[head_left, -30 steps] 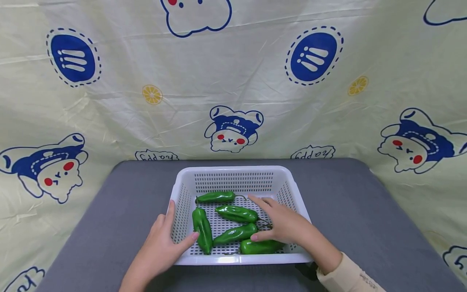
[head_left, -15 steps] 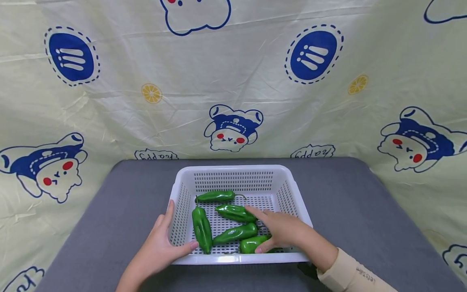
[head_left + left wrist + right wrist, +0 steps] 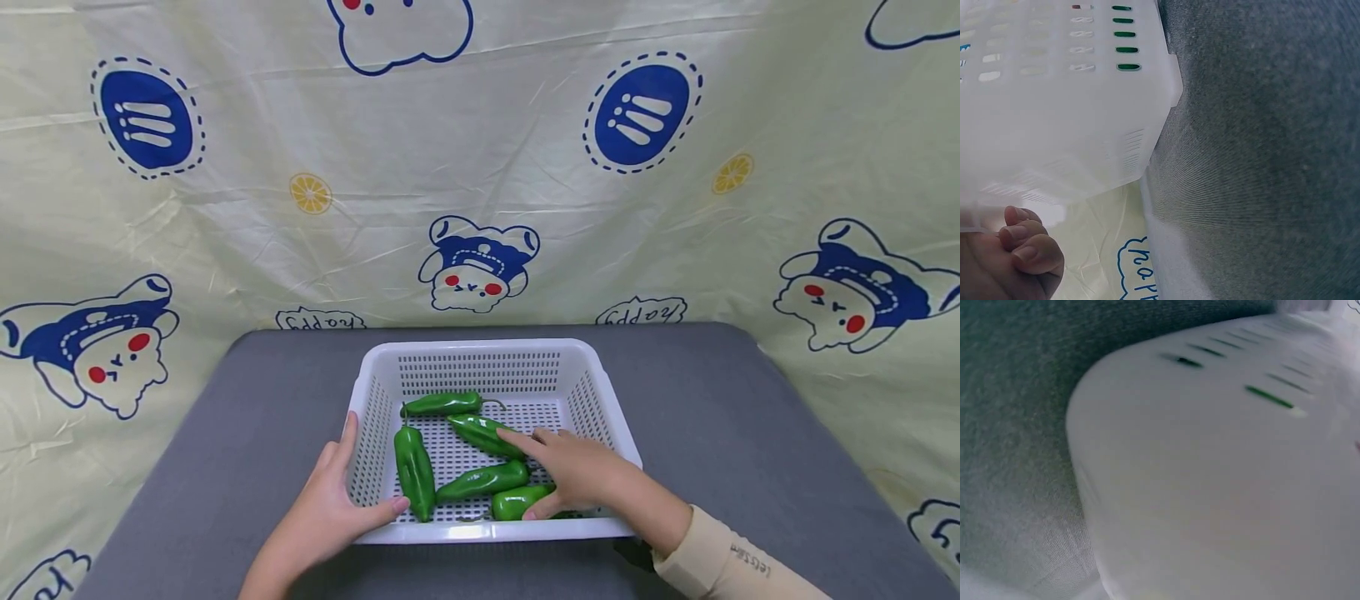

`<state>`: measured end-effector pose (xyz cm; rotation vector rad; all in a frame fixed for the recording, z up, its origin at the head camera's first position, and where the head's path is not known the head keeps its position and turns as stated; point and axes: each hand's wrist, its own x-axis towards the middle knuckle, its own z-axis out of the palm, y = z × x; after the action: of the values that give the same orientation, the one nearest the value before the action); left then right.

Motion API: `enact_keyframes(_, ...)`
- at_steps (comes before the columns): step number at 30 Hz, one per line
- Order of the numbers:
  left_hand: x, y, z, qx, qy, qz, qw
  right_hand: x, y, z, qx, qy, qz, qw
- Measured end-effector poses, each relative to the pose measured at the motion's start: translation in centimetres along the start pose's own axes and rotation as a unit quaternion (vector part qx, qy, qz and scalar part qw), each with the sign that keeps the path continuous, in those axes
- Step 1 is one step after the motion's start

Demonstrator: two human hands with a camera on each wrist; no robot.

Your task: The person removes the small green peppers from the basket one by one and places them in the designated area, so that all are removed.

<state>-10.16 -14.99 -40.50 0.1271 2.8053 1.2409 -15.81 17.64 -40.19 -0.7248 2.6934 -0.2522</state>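
In the head view, a white perforated basket (image 3: 480,532) holds several green peppers. My left hand (image 3: 324,498) grips its left rim, thumb inside near the upright-lying left pepper (image 3: 415,473); the left wrist view shows the fingers (image 3: 1025,240) curled below the rim. Over the basket's right part reaches my right hand (image 3: 577,473). Its index finger touches the slanted pepper (image 3: 483,435), while its thumb lies on the front right pepper (image 3: 517,503). Another pepper (image 3: 483,481) lies between them, and one (image 3: 442,405) is at the back. The other right fingers are partly hidden.
The basket stands on a grey cloth-covered table (image 3: 247,417). A patterned light curtain (image 3: 375,250) hangs behind and beside it. Something dark (image 3: 636,552) shows beneath my right forearm. Only the basket's outer wall (image 3: 1210,475) and grey cloth (image 3: 1016,437) fill the right wrist view.
My right hand has moved slightly down and left, its thumb now over the front right pepper. The pepper under its index finger has tilted, left end farther back. My left hand stays nearly in place.
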Motion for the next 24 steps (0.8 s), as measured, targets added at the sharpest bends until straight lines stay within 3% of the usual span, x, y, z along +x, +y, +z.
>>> enact_keyframes(5, 0.0, -0.06, 0.04, -0.007, -0.001, -0.001, 1.0, 0.16, -0.03, -0.04, -0.044, 0.033, -0.068, 0.9961)
enact_keyframes(8, 0.0, -0.14, 0.01, -0.016, -0.006, -0.001, 0.9999, 0.3, -0.17, -0.09, -0.042, 0.031, -0.103, 0.9933)
enact_keyframes(15, 0.14, -0.49, -0.16, -0.046, -0.029, 0.009, 0.9985, 0.52, -0.74, -0.45, -0.004, 0.008, -0.145, 0.9894)
enact_keyframes(19, 0.14, -0.43, -0.32, -0.042, -0.036, 0.008, 0.9984, 0.53, -0.96, -0.56, 0.012, 0.005, -0.159, 0.9872)
enact_keyframes(24, 0.07, -0.21, -0.45, -0.032, -0.04, 0.003, 0.9987, 0.48, -0.89, -0.3, -0.02, 0.006, -0.18, 0.9835)
